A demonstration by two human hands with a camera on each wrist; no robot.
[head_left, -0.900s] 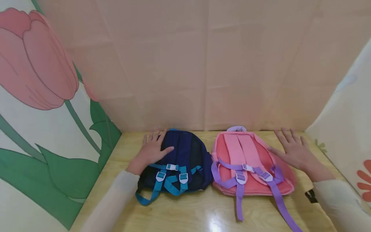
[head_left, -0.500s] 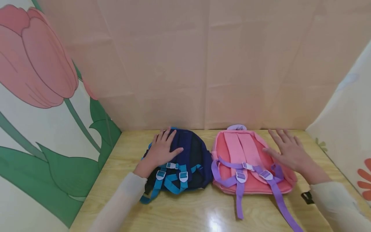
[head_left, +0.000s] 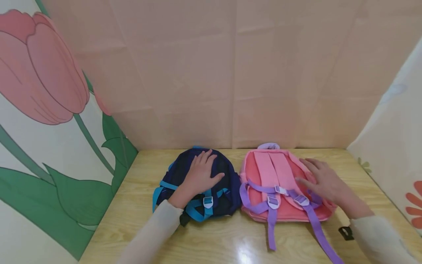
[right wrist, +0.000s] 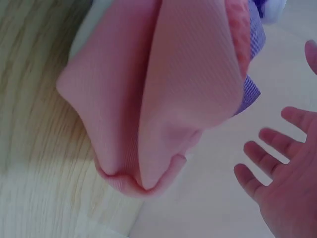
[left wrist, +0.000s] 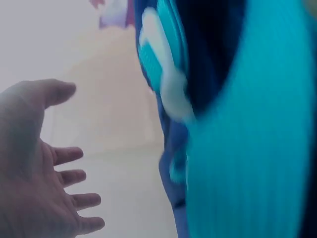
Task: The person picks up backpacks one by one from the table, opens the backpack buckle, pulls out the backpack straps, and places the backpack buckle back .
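A navy backpack with teal straps lies back-side up on the table. My left hand hovers over its middle, fingers spread; the left wrist view has a gap between palm and bag. Beside it, on the right, is a pink backpack with purple straps and white buckles. Over that bag's right edge is my right hand, fingers extended and apart from the pink fabric in the right wrist view. Neither hand holds anything. The left hand and forearm cover part of the navy bag's straps.
Both bags lie on a light wooden table near a beige back panel. A tulip-printed panel stands at the left, a flower-printed one at the right. Near the right sleeve is a small black strap piece.
My left hand has moved right, from the navy backpack's left edge to over its middle. The right hand has shifted slightly left and lower, over the pink backpack's edge. Both bags stay nearly in place.
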